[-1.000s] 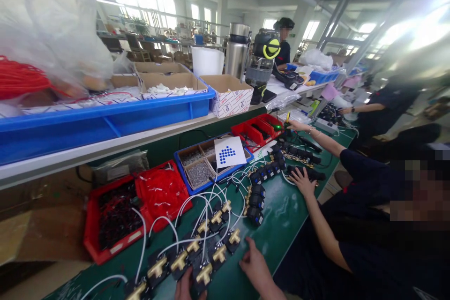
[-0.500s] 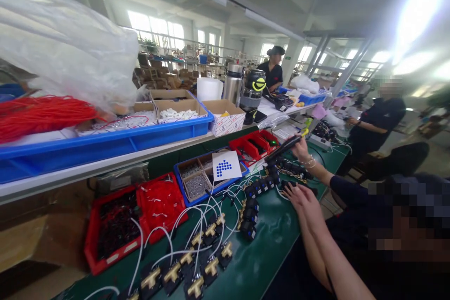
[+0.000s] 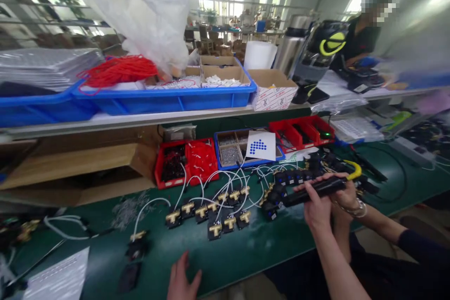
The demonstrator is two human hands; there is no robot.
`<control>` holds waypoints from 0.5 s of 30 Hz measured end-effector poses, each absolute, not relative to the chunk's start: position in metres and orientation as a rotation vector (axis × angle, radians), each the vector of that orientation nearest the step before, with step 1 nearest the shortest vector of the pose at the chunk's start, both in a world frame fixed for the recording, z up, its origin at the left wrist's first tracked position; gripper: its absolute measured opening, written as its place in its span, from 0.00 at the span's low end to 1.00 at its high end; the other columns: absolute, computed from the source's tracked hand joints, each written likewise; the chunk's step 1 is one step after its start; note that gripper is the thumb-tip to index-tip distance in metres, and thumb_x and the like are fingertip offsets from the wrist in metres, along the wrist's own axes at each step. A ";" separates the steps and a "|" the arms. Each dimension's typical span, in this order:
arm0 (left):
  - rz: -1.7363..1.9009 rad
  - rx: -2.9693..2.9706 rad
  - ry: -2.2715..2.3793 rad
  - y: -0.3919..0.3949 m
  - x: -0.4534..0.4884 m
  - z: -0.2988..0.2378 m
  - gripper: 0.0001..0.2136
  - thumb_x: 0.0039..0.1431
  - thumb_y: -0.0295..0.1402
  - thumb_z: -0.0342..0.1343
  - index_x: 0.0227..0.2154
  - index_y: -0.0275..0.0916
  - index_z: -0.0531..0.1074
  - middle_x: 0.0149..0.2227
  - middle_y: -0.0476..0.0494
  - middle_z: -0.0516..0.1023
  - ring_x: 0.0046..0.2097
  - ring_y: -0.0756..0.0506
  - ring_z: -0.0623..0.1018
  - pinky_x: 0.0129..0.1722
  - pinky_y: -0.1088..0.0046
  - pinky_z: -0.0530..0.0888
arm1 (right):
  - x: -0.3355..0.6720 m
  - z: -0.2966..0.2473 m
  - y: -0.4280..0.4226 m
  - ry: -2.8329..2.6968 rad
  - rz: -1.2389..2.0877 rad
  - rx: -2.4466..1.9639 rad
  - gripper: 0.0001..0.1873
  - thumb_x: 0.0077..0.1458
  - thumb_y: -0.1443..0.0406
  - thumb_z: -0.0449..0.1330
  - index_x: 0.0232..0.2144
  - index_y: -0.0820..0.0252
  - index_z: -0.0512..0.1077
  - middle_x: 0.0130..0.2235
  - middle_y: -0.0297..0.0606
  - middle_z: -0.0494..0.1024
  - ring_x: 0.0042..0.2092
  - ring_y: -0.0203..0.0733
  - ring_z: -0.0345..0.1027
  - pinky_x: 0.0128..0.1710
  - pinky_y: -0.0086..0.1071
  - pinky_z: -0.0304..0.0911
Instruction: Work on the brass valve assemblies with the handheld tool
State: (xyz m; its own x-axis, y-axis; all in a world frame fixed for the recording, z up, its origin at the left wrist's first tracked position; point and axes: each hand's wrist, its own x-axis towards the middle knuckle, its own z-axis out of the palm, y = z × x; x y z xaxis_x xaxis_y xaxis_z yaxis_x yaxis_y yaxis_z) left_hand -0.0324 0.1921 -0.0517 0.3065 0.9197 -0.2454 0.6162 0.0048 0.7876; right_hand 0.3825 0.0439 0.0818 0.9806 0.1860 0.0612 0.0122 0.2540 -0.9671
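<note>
My left hand (image 3: 181, 281) lies at the bottom edge on the green mat (image 3: 246, 253), fingers stretched out, holding nothing. It is nearest to a row of brass T-fittings (image 3: 211, 215) in black blocks with white wires, a little beyond it. A black block (image 3: 129, 277) lies to its left. My right hand is out of view. To the right, a co-worker's two hands (image 3: 318, 211) grip a black power screwdriver (image 3: 316, 189) with a yellow hook.
Red bins (image 3: 186, 164) and a blue screw bin (image 3: 232, 150) with a dotted white card (image 3: 260, 145) line the back of the bench. The shelf above carries blue trays (image 3: 168, 101), red cord (image 3: 117, 69), cardboard boxes and a plastic bag. A paper sheet (image 3: 59, 279) lies bottom left.
The view has swung left and down. The co-worker lifted the screwdriver and now grips it with both hands. My right hand has left the view; my left lies flat on the mat.
</note>
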 end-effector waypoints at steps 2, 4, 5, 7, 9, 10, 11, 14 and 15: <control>0.446 1.721 1.415 0.184 -0.024 -0.047 0.30 0.46 0.48 0.54 0.51 0.35 0.69 0.45 0.34 0.76 0.48 0.30 0.80 0.53 0.42 0.76 | 0.358 0.079 0.035 -0.169 0.201 -1.330 0.22 0.52 0.55 0.73 0.40 0.57 0.68 0.28 0.27 0.71 0.29 0.37 0.69 0.34 0.33 0.71; 0.445 1.732 1.405 0.177 -0.015 -0.046 0.29 0.50 0.47 0.54 0.52 0.35 0.69 0.47 0.35 0.75 0.50 0.32 0.79 0.54 0.45 0.76 | 0.331 0.076 0.025 -0.174 0.329 -1.387 0.24 0.49 0.55 0.75 0.40 0.58 0.68 0.25 0.28 0.72 0.27 0.38 0.69 0.31 0.32 0.69; 0.445 1.738 1.394 0.173 -0.011 -0.046 0.28 0.52 0.46 0.54 0.53 0.35 0.69 0.48 0.35 0.74 0.51 0.33 0.79 0.55 0.46 0.75 | 0.318 0.075 0.021 -0.179 0.397 -1.418 0.24 0.49 0.56 0.75 0.40 0.58 0.69 0.25 0.29 0.73 0.26 0.39 0.69 0.30 0.32 0.68; 0.449 1.748 1.370 0.165 -0.003 -0.045 0.25 0.56 0.45 0.53 0.53 0.36 0.69 0.50 0.35 0.74 0.52 0.34 0.78 0.56 0.48 0.75 | 0.293 0.072 0.016 -0.191 0.509 -1.464 0.24 0.49 0.58 0.76 0.42 0.58 0.69 0.26 0.31 0.75 0.27 0.40 0.69 0.30 0.32 0.68; 0.451 1.766 1.332 0.156 0.007 -0.037 0.21 0.59 0.44 0.53 0.52 0.37 0.70 0.50 0.36 0.74 0.53 0.35 0.77 0.56 0.49 0.75 | 0.273 0.070 0.014 -0.219 0.605 -1.457 0.28 0.49 0.58 0.76 0.48 0.57 0.70 0.33 0.34 0.77 0.33 0.41 0.72 0.35 0.32 0.70; 0.450 1.781 1.300 0.151 0.013 -0.031 0.19 0.61 0.43 0.53 0.50 0.38 0.71 0.50 0.36 0.74 0.53 0.35 0.77 0.56 0.50 0.75 | 0.265 0.069 0.014 -0.231 0.651 -1.427 0.30 0.50 0.56 0.75 0.52 0.55 0.69 0.38 0.36 0.78 0.37 0.41 0.73 0.39 0.32 0.71; 0.441 1.811 1.243 0.146 0.019 -0.024 0.17 0.63 0.42 0.53 0.50 0.39 0.71 0.50 0.36 0.74 0.53 0.36 0.77 0.55 0.50 0.75 | 0.259 0.068 0.014 -0.237 0.696 -1.386 0.31 0.52 0.54 0.73 0.55 0.53 0.69 0.42 0.37 0.78 0.41 0.41 0.73 0.43 0.32 0.71; 0.419 1.908 1.015 0.132 0.042 -0.001 0.16 0.64 0.37 0.55 0.53 0.41 0.70 0.52 0.36 0.74 0.55 0.36 0.75 0.55 0.51 0.76 | 0.249 0.064 0.011 -0.217 0.803 -1.297 0.25 0.58 0.53 0.68 0.55 0.50 0.70 0.46 0.39 0.77 0.44 0.41 0.75 0.47 0.33 0.72; 0.425 1.930 0.941 0.128 0.048 0.005 0.18 0.63 0.35 0.57 0.55 0.42 0.69 0.53 0.36 0.74 0.56 0.36 0.75 0.55 0.51 0.76 | 0.249 0.062 0.009 -0.210 0.829 -1.303 0.23 0.58 0.54 0.68 0.54 0.49 0.71 0.47 0.40 0.77 0.43 0.43 0.76 0.46 0.35 0.74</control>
State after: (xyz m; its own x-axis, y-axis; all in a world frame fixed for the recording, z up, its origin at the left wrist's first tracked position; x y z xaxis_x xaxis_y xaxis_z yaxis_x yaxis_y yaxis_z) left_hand 0.0485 0.1285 0.0050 0.6485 0.7570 -0.0801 0.4406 -0.2875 0.8504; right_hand 0.2487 0.0086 0.0623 0.7028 0.6432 -0.3039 -0.4203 0.0308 -0.9069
